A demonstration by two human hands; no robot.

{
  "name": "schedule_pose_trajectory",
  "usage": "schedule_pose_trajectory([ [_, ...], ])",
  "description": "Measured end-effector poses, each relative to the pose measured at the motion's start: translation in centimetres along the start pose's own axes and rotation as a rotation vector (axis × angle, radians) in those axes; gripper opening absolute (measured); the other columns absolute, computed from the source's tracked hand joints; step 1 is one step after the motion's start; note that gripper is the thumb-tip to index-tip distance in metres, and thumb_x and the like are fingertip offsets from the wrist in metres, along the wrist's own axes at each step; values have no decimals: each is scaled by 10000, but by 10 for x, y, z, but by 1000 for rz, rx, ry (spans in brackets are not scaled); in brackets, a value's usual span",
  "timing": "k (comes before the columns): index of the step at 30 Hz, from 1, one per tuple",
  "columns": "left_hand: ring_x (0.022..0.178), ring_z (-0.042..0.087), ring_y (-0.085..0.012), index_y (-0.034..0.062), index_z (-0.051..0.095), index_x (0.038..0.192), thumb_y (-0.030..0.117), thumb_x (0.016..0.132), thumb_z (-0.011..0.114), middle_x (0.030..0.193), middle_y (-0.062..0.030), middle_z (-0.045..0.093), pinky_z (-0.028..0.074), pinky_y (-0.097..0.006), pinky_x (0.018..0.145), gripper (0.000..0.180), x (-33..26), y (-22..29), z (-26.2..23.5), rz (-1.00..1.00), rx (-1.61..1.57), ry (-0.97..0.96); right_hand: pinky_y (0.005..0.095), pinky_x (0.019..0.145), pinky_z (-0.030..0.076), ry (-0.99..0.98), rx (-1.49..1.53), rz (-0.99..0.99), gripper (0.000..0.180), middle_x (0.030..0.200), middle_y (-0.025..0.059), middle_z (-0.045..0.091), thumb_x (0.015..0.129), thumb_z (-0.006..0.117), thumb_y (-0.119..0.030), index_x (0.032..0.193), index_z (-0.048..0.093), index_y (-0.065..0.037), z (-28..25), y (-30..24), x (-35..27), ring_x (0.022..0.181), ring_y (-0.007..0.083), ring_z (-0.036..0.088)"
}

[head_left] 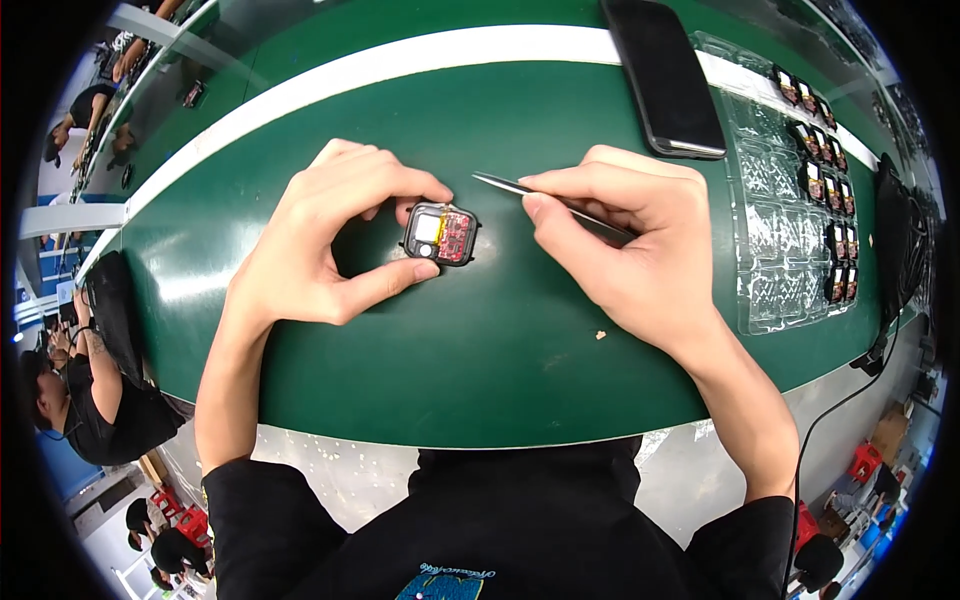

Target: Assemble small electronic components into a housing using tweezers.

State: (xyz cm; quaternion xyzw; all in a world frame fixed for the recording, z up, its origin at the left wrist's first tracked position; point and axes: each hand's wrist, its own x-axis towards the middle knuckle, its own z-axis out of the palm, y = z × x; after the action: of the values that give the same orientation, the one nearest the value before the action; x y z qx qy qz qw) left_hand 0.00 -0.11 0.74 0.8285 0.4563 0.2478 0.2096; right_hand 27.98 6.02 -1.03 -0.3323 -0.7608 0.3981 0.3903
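Observation:
My left hand (335,235) grips a small black square device casing (441,234) by its edges, thumb below and fingers above. The casing faces up, showing a white block, a strip of yellow tape and a red circuit board inside. In my right hand (630,230) is a pair of dark metal tweezers (503,184), held like a pen. Their tips point left, a short way from the casing's upper right and apart from it. Both hands are over the green tabletop (480,370).
A black phone-like slab (668,85) lies at the far right. Beside it, a clear plastic tray (765,235) holds several similar casings (838,190) in its right columns. A tiny pale scrap (600,335) lies near my right wrist. Black cables (905,240) hang at the right edge. Another person (100,385) sits at left.

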Motion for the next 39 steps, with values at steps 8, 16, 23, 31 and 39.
schedule_pose_trajectory([
  [8, 748, 581, -229, 62, 800, 1123, 224, 683, 1003, 831, -51, 651, 459, -375, 814, 510, 7, 11, 7, -47, 78, 40, 293, 538, 474, 33, 121, -100, 121, 734, 86, 701, 891, 796, -17, 992, 832, 38, -2, 15, 1, 593, 107, 628],
  [16, 814, 564, -108, -10, 787, 1143, 133, 728, 948, 993, -34, 719, 445, -265, 749, 467, 25, 9, -14, -236, -257, 328, 443, 677, 583, 69, 67, -79, 158, 801, 197, 734, 867, 756, -81, 898, 806, 65, 0, 13, 0, 718, 358, 741],
  [23, 737, 588, -160, 9, 788, 1163, 199, 729, 949, 912, -70, 704, 470, -306, 670, 500, 181, 101, 22, 320, -105, -2, 546, 815, 598, -4, 102, -22, 194, 859, 243, 742, 873, 713, -142, 864, 717, 52, -2, 11, -6, 878, 459, 745],
  [31, 1185, 667, -333, 72, 748, 1334, 355, 934, 861, 1228, -116, 676, 543, -477, 998, 502, 302, 134, 121, 518, 62, -371, 519, 861, 595, 6, 81, -25, 196, 972, 212, 780, 910, 773, -163, 997, 755, 11, -4, 12, -8, 914, 403, 758],
  [39, 1215, 693, -394, 49, 671, 1445, 241, 985, 799, 1381, -157, 715, 567, -483, 1058, 515, 293, 116, 114, 585, 38, -259, 505, 793, 598, -39, 38, -49, 202, 889, 192, 752, 914, 753, -169, 958, 766, 27, -1, 15, -3, 846, 390, 748],
])
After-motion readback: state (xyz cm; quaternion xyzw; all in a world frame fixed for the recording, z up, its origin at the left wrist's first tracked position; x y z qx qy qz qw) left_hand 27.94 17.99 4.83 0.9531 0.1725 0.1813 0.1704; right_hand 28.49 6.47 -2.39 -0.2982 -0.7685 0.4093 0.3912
